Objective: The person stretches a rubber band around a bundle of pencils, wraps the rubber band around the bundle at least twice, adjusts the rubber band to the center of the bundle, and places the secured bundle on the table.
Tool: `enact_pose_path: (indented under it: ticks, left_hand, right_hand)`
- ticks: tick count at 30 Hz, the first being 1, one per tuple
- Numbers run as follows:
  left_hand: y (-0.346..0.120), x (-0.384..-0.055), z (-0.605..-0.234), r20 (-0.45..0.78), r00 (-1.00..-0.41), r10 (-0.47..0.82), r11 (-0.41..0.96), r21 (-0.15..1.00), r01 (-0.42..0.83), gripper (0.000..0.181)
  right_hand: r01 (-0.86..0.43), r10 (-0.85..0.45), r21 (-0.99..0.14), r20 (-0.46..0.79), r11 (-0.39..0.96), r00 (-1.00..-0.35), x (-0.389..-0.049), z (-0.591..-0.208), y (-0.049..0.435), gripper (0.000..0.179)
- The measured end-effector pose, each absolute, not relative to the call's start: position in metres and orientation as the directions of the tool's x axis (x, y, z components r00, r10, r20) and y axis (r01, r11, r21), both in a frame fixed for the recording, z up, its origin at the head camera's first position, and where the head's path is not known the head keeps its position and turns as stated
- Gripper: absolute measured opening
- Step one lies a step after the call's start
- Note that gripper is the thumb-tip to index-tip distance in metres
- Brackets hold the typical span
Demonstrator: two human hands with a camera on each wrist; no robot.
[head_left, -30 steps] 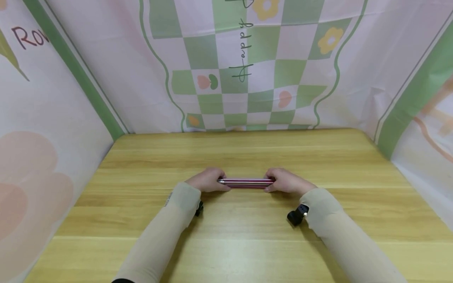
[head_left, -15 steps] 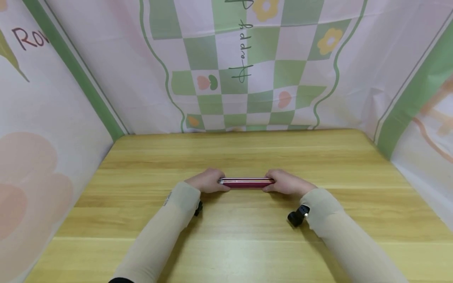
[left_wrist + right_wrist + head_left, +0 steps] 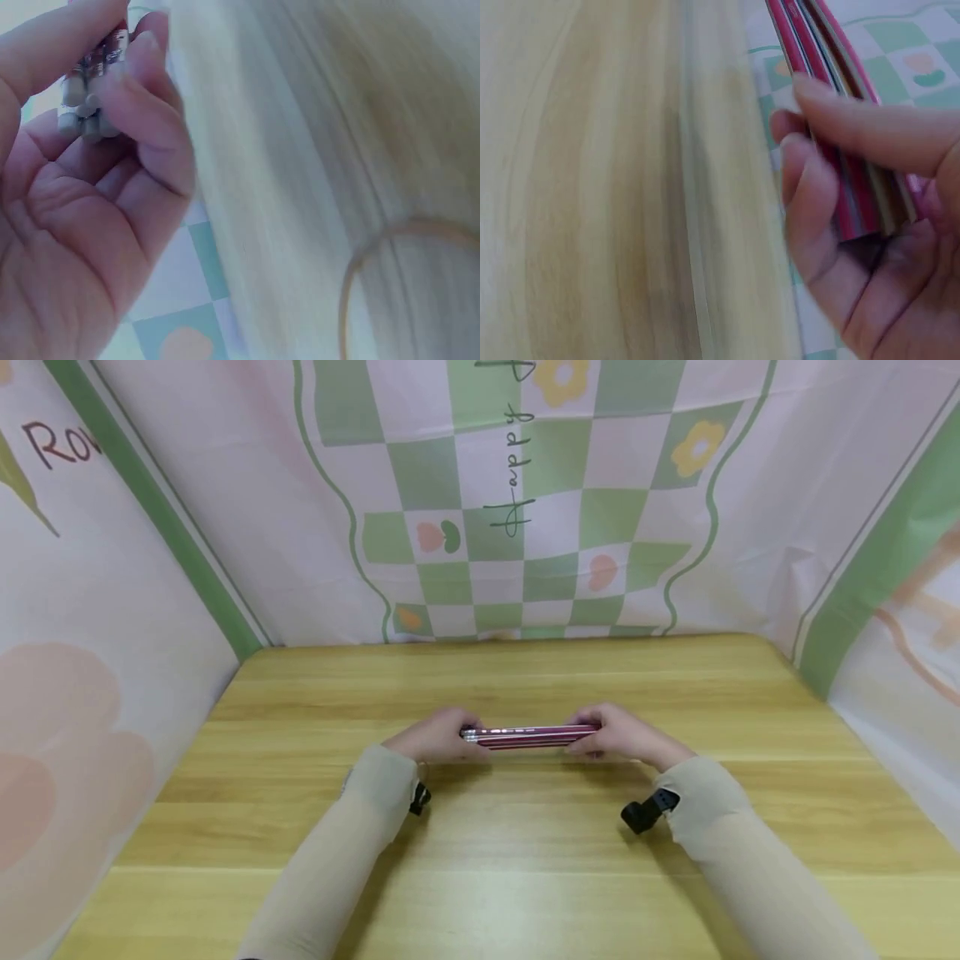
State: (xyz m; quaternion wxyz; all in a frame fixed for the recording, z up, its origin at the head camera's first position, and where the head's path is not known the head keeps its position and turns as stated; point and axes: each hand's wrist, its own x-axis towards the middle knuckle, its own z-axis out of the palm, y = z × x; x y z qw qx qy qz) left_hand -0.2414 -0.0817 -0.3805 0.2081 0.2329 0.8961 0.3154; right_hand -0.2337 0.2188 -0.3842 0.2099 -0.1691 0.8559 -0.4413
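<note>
Now the left hand (image 3: pixel 435 737) and the right hand (image 3: pixel 628 739) are gripping opposite ends of the pencil bundle (image 3: pixel 528 737), which is stretching left-to-right over the counter (image 3: pixel 510 852), eraser ends pointing left, riding slightly higher and more tilted than half a second ago.

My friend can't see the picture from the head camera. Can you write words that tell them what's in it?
A person's left hand and right hand grip a bundle of red striped pencils by its two ends, over a wooden table. Behind the table hangs a green-and-white checked cloth with the word Happy written sideways.
</note>
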Motion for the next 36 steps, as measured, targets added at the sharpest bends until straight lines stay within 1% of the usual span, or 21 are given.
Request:
enact_pose_path:
  ticks: [3,5,9,12,17,22,24,27,36]
  left_hand:
    - [-0.083,-0.240,-0.381,-0.206,-0.830,0.519,0.655,0.720,0.231,0.040]
    - [-0.084,-0.240,-0.381,-0.188,-0.844,0.501,0.618,0.761,0.197,0.043]
    - [-0.086,-0.238,-0.381,-0.173,-0.859,0.482,0.511,0.852,0.115,0.043]
    - [-0.087,-0.236,-0.381,-0.168,-0.862,0.479,0.436,0.897,0.067,0.042]
    - [-0.087,-0.231,-0.384,-0.141,-0.883,0.448,0.369,0.929,0.039,0.041]
    - [-0.083,-0.227,-0.389,-0.134,-0.904,0.406,0.234,0.972,-0.039,0.036]
    - [-0.081,-0.227,-0.392,-0.130,-0.909,0.396,0.190,0.980,-0.057,0.036]
    - [-0.079,-0.226,-0.396,-0.122,-0.913,0.390,0.159,0.985,-0.064,0.035]
    - [-0.074,-0.223,-0.404,-0.115,-0.908,0.403,0.123,0.990,-0.070,0.033]
  right_hand:
    - [-0.045,-0.450,-0.886,-0.190,0.461,-0.873,-0.233,-0.385,0.223,0.041]
    - [-0.003,-0.439,-0.924,-0.179,0.383,-0.881,-0.231,-0.386,0.225,0.045]
    - [0.075,-0.410,-0.970,-0.167,0.230,-0.897,-0.228,-0.389,0.228,0.050]
    - [0.107,-0.397,-0.982,-0.160,0.152,-0.904,-0.226,-0.390,0.228,0.047]
    - [0.147,-0.411,-0.988,-0.148,0.035,-0.900,-0.223,-0.392,0.228,0.030]
    - [0.167,-0.439,-0.981,-0.108,-0.098,-0.892,-0.222,-0.394,0.224,0.033]
    - [0.175,-0.445,-0.975,-0.098,-0.135,-0.890,-0.222,-0.395,0.222,0.034]
    - [0.181,-0.446,-0.970,-0.092,-0.161,-0.890,-0.222,-0.398,0.220,0.034]
    - [0.188,-0.441,-0.965,-0.091,-0.183,-0.893,-0.216,-0.404,0.213,0.034]
